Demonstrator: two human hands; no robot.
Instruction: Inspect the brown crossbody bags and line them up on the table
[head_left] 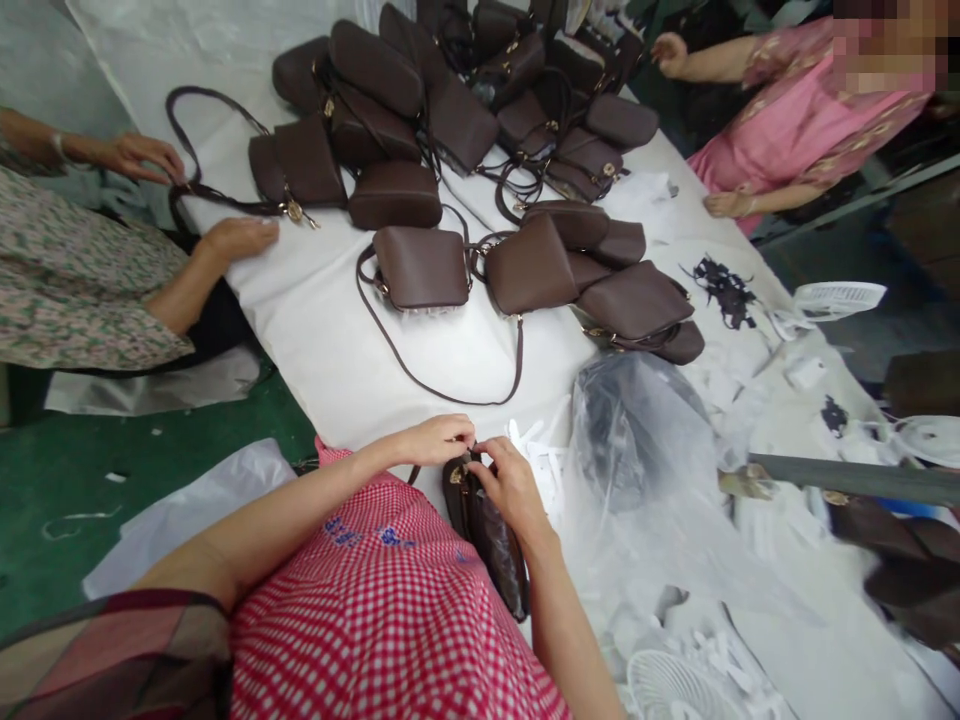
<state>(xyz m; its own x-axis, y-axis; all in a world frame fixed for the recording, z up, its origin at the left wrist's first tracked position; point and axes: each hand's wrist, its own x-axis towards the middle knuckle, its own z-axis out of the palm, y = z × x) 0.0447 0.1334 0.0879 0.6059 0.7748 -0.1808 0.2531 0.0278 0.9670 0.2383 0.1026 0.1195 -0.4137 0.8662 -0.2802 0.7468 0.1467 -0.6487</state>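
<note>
Close to my body, a dark brown handbag (495,545) stands at the table edge, gold metal showing near its top and clear plastic along its side. My left hand (439,440) is closed in a pinch at the bag's top end. Opposite it, my right hand (514,485) pinches with thumb and forefinger at the same spot. Between the fingertips is a small dark piece that looks like the bag's strap; its exact shape is mostly hidden. Just beyond lie a brown handbag (424,268) with its strap looped toward me and another brown handbag (531,265).
Many brown handbags (394,135) crowd the far table. A co-worker's hand (240,238) is by a strap at left; a person in a pink apron (795,130) stands at far right. A clear plastic bag (637,470), white fan (667,685) and grey bar (855,478) lie right.
</note>
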